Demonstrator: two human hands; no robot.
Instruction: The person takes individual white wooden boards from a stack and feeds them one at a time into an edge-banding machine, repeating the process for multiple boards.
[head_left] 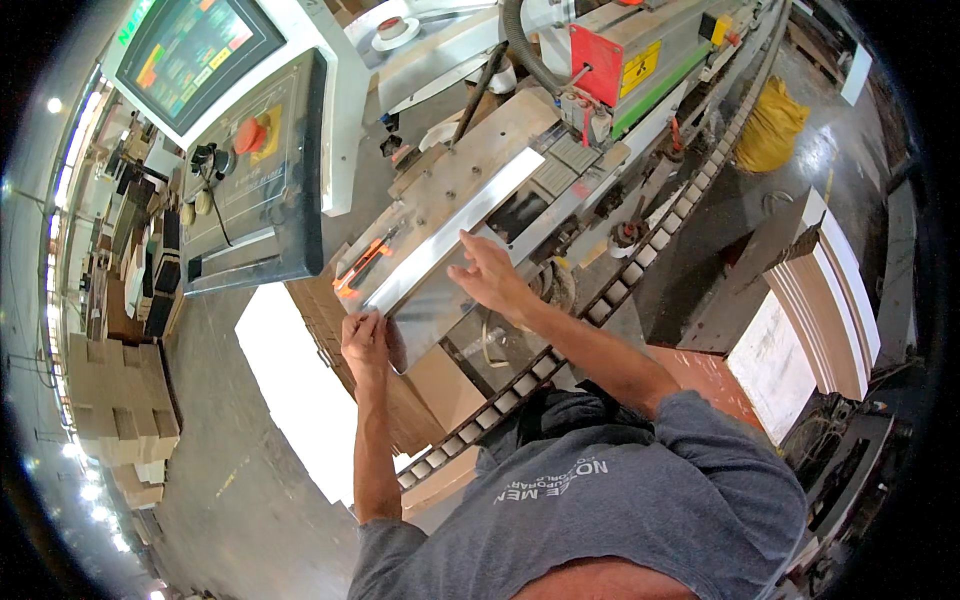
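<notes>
A long narrow white strip of board [455, 233] lies slantwise across the machine's metal bed [435, 180]. My left hand [366, 347] is closed at the strip's near end, its fingertips pinching the corner. Farther along, my right hand [490, 275] is open, thumb and fingers apart, its index fingertip at the strip's right edge; whether it presses on it I cannot tell. Just left of the strip rests an orange-and-black utility knife [367, 265]. A smooth metal plate [430, 312] lies between my two hands.
A control panel [250, 170] with a screen and red knob stands at left. The edge-banding machine's feed unit [640, 60] extends to the far right. A cable chain [640, 262] runs before me. Stacked white-faced boards [820, 310] are at right, a yellow sack [772, 125] behind.
</notes>
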